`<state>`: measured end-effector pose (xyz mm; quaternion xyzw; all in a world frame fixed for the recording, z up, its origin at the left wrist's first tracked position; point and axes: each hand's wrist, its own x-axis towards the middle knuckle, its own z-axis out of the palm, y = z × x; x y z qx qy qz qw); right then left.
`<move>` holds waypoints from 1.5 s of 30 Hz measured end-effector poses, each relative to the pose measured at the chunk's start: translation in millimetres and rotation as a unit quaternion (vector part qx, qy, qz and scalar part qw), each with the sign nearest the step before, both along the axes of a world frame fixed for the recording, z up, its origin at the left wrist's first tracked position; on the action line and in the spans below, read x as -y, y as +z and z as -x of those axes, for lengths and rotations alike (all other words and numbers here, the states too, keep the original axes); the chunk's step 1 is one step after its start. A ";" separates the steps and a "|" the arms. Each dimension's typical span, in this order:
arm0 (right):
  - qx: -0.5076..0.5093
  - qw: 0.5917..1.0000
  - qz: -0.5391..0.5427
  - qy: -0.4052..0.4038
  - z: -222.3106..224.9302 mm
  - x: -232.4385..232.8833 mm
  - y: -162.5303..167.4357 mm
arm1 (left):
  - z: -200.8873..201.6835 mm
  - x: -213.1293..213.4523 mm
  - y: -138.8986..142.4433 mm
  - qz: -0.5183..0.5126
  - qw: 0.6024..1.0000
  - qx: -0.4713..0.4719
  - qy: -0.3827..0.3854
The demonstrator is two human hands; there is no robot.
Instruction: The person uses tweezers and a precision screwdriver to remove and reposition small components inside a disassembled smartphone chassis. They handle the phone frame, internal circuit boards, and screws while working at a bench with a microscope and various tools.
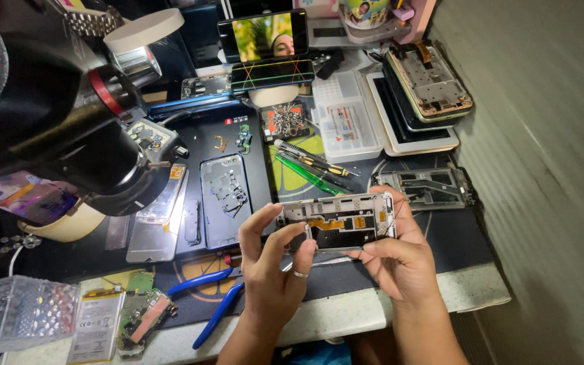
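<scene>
— What's being held?
— A stripped phone frame (338, 222), lifted just above the dark work mat (454, 236), near the bench's front edge. The left hand (272, 263) pinches its left end, fingers closed on it; the right hand (393, 253) clamps the right end.
— And around it?
— A blue phone back (223, 199) lies just left, blue-handled pliers (214, 297) below, screwdrivers (309, 165) behind, another bare frame (427, 187) to the right.
</scene>
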<state>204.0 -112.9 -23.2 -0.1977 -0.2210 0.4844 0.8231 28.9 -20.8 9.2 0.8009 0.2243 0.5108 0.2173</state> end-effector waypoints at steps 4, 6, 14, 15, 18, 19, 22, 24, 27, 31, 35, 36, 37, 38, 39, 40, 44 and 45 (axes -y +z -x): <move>-0.003 1.000 0.027 -0.004 1.5 0.8 -5.4 | -3.9 0.5 -2.3 0.036 0.999 0.028 0.013; -0.006 1.000 0.024 0.000 2.4 0.8 -7.6 | -5.2 0.3 -4.1 0.075 0.996 0.045 0.013; -0.012 0.999 0.008 0.040 4.7 0.3 -5.8 | 1.7 -5.0 -7.3 0.163 0.981 0.092 -0.057; -0.013 0.999 0.011 0.048 5.0 -0.2 -4.5 | 2.5 -5.6 -7.7 0.175 0.976 0.107 -0.071; -0.021 0.997 0.016 0.066 5.7 -1.1 -0.1 | 3.1 -6.3 -10.1 0.279 0.945 0.129 -0.109; -0.024 0.998 0.010 0.066 5.9 -1.6 1.4 | 3.5 -6.6 -11.1 0.280 0.944 0.131 -0.113; -0.027 0.997 0.011 0.066 6.3 -2.3 5.0 | 4.6 -7.6 -14.6 0.285 0.940 0.140 -0.128; -0.031 0.997 0.013 0.069 6.4 -1.6 6.3 | 5.2 -8.8 -16.7 0.286 0.936 0.148 -0.142; -0.035 0.996 0.007 0.077 5.4 -1.7 5.6 | 5.2 -9.9 -18.7 0.317 0.920 0.164 -0.162; -0.038 0.997 0.015 0.072 2.6 -1.3 0.1 | 2.5 -7.9 -19.3 0.312 0.922 0.164 -0.160; -0.034 0.997 -0.009 0.068 -1.6 0.4 -6.5 | -0.6 -6.0 -18.7 0.293 0.917 0.211 -0.170; -0.044 0.997 -0.011 0.062 -4.0 1.7 -7.2 | -0.2 -6.0 -18.6 0.275 0.917 0.231 -0.173; -0.055 0.997 -0.014 0.057 -6.3 2.6 -7.7 | 0.9 -6.4 -18.6 0.282 0.912 0.249 -0.162; -0.065 0.996 -0.018 0.054 -8.9 2.6 -8.1 | 1.9 -7.8 -18.7 0.286 0.908 0.268 -0.151; -0.069 0.995 -0.028 0.059 -11.7 2.4 -8.3 | 3.1 -9.6 -18.8 0.291 0.902 0.286 -0.140; -0.074 0.995 -0.037 0.064 -14.3 3.0 -8.3 | 3.7 -10.8 -19.2 0.293 0.898 0.296 -0.142; -0.093 0.993 -0.046 0.057 -18.8 3.2 -10.0 | 4.9 -12.6 -22.0 0.295 0.894 0.308 -0.139; -0.097 0.992 -0.058 0.064 -19.0 3.3 -10.2 | 4.9 -12.2 -22.7 0.294 0.896 0.304 -0.136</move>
